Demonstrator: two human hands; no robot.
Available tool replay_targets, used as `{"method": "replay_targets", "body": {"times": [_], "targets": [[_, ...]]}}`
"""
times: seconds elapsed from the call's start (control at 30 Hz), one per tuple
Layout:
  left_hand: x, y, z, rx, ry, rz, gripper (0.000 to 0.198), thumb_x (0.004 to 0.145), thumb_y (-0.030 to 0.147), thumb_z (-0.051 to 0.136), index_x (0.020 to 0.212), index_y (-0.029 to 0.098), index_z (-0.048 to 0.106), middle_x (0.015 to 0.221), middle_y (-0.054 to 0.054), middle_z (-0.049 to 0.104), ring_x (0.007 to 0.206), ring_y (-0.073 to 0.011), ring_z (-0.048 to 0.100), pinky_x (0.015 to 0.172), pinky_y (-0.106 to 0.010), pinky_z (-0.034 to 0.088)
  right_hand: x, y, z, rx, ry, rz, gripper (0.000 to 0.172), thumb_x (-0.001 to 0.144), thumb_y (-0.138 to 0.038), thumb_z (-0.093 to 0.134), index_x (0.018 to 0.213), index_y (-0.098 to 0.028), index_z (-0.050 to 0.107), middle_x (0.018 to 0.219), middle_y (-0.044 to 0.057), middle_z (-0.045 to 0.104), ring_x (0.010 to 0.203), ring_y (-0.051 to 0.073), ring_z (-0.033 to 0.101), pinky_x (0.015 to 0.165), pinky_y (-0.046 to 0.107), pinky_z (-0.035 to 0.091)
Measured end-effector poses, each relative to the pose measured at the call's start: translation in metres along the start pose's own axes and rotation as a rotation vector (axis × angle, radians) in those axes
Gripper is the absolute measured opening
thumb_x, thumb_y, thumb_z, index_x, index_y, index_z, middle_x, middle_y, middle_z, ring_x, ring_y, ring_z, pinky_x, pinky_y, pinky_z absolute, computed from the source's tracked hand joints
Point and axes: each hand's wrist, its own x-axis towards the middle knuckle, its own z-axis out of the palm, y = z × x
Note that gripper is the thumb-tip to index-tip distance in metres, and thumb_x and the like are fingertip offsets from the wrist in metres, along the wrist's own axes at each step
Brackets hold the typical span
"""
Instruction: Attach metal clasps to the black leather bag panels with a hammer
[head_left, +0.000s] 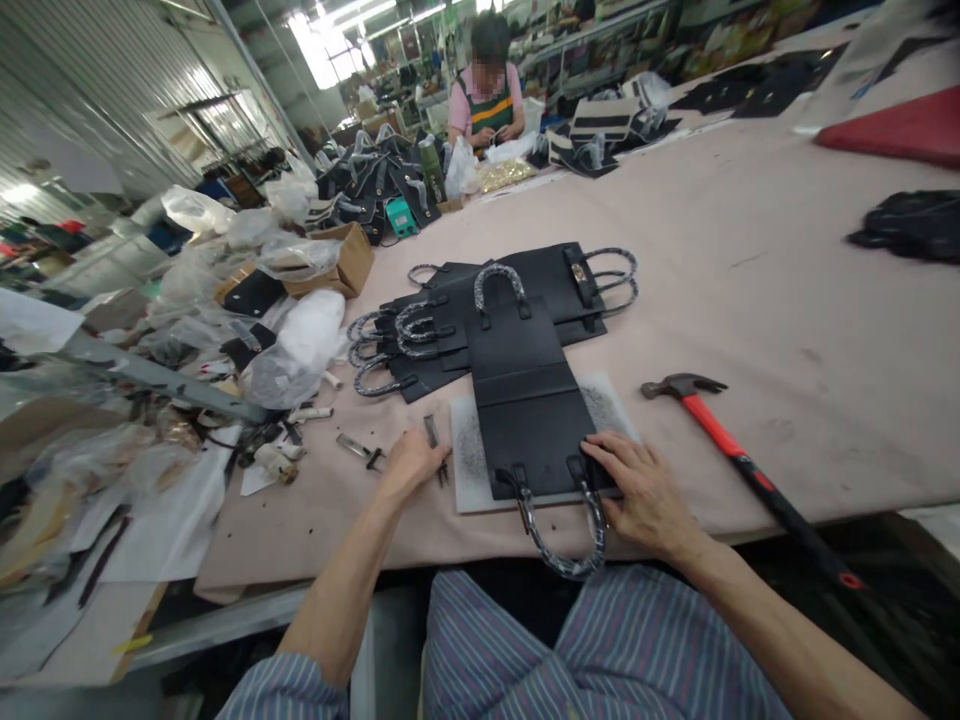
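A flat black bag panel (525, 390) with wrapped handles at both ends lies on a white cutting pad (469, 460) at the table's near edge. My right hand (641, 490) rests flat on the panel's near right corner, fingers spread beside the handle (566, 540) that hangs over the edge. My left hand (409, 462) lies on the table left of the pad, fingers curled around a small dark metal tool (433, 435).
A red-handled hammer (720, 430) lies to the right. More black panels (480, 300) are stacked behind. Plastic bags, a cardboard box (349, 258) and small metal parts clutter the left. Another person (487, 95) works at the far end. A pink cover (750, 270) spans the table.
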Motion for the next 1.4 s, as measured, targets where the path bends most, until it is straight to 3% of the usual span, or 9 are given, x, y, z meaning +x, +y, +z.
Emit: {"method": "replay_targets", "body": {"times": [0.13, 0.2, 0.33, 0.47, 0.53, 0.77, 0.9, 1.17, 1.4], "targets": [[0.008, -0.004, 0.006, -0.307, -0.043, -0.090, 0.026, 0.068, 0.033, 0.075, 0.055, 0.020, 0.057, 0.049, -0.009, 0.063, 0.074, -0.0314, 0.073, 0.065, -0.032, 0.052, 0.000, -0.003, -0.003, 0.008, -0.014, 0.020, 0.070, 0.071, -0.016, 0.055, 0.141, -0.021, 0.049, 0.145, 0.013, 0.051, 0.135, 0.033, 0.044, 0.109, 0.052, 0.031], [0.005, -0.008, 0.006, -0.459, -0.081, -0.118, 0.025, 0.070, 0.033, 0.074, 0.056, 0.019, 0.057, 0.042, -0.004, 0.057, 0.060, -0.0267, 0.070, 0.057, -0.030, 0.051, 0.001, -0.004, -0.004, 0.016, -0.016, 0.025, 0.070, 0.072, -0.016, 0.055, 0.141, -0.020, 0.049, 0.146, 0.013, 0.050, 0.136, 0.033, 0.043, 0.110, 0.052, 0.030], [-0.012, -0.010, 0.002, -0.773, -0.085, -0.055, 0.030, 0.080, 0.046, 0.066, 0.076, 0.017, 0.059, 0.062, -0.004, 0.068, 0.056, -0.0176, 0.068, 0.054, -0.026, 0.054, 0.002, -0.006, -0.006, 0.023, -0.023, 0.029, 0.069, 0.071, -0.016, 0.055, 0.140, -0.019, 0.051, 0.144, 0.014, 0.051, 0.136, 0.032, 0.043, 0.111, 0.052, 0.030], [-0.034, 0.010, 0.014, -1.355, -0.049, 0.099, 0.050, 0.066, 0.055, 0.082, 0.086, 0.015, 0.059, 0.078, -0.006, 0.073, 0.063, -0.0179, 0.071, 0.059, -0.029, 0.060, 0.003, -0.007, -0.007, 0.013, -0.034, 0.045, 0.072, 0.068, -0.015, 0.054, 0.139, -0.019, 0.051, 0.144, 0.013, 0.051, 0.137, 0.032, 0.042, 0.112, 0.053, 0.026], [-0.042, 0.027, 0.027, -1.452, -0.008, 0.169, 0.053, 0.067, 0.056, 0.083, 0.090, 0.015, 0.059, 0.083, -0.006, 0.074, 0.069, -0.0196, 0.073, 0.063, -0.031, 0.062, 0.002, -0.007, -0.006, 0.009, -0.043, 0.052, 0.072, 0.068, -0.015, 0.054, 0.140, -0.018, 0.051, 0.145, 0.013, 0.051, 0.138, 0.033, 0.041, 0.113, 0.054, 0.026], [-0.062, 0.069, 0.062, -1.353, 0.216, 0.390, 0.033, 0.084, 0.045, 0.073, 0.097, 0.016, 0.062, 0.091, -0.007, 0.075, 0.082, -0.0203, 0.075, 0.079, -0.033, 0.063, 0.002, -0.007, -0.007, 0.039, -0.045, 0.054, 0.073, 0.069, -0.014, 0.055, 0.141, -0.019, 0.050, 0.146, 0.013, 0.051, 0.138, 0.034, 0.040, 0.114, 0.054, 0.025], [-0.068, 0.071, 0.070, -1.199, 0.287, 0.481, 0.023, 0.089, 0.037, 0.068, 0.100, 0.017, 0.064, 0.096, -0.007, 0.075, 0.088, -0.0189, 0.074, 0.087, -0.031, 0.060, 0.002, -0.007, -0.008, 0.057, -0.043, 0.068, 0.071, 0.070, -0.014, 0.055, 0.140, -0.019, 0.051, 0.144, 0.013, 0.052, 0.138, 0.034, 0.041, 0.115, 0.055, 0.023], [-0.064, 0.063, 0.081, -1.063, 0.243, 0.531, 0.019, 0.090, 0.032, 0.068, 0.104, 0.019, 0.069, 0.101, -0.007, 0.076, 0.095, -0.0205, 0.073, 0.091, -0.033, 0.058, 0.003, -0.007, -0.009, 0.070, -0.053, 0.074, 0.072, 0.068, -0.015, 0.055, 0.140, -0.018, 0.051, 0.145, 0.013, 0.051, 0.139, 0.033, 0.040, 0.116, 0.054, 0.022], [-0.071, 0.071, 0.080, -1.037, 0.380, 0.647, 0.011, 0.089, 0.026, 0.071, 0.097, 0.019, 0.069, 0.098, -0.005, 0.077, 0.095, -0.0198, 0.073, 0.092, -0.034, 0.058, 0.003, -0.006, -0.008, 0.070, -0.041, 0.070, 0.072, 0.069, -0.015, 0.055, 0.140, -0.019, 0.050, 0.145, 0.013, 0.051, 0.139, 0.034, 0.040, 0.116, 0.054, 0.020]]}}
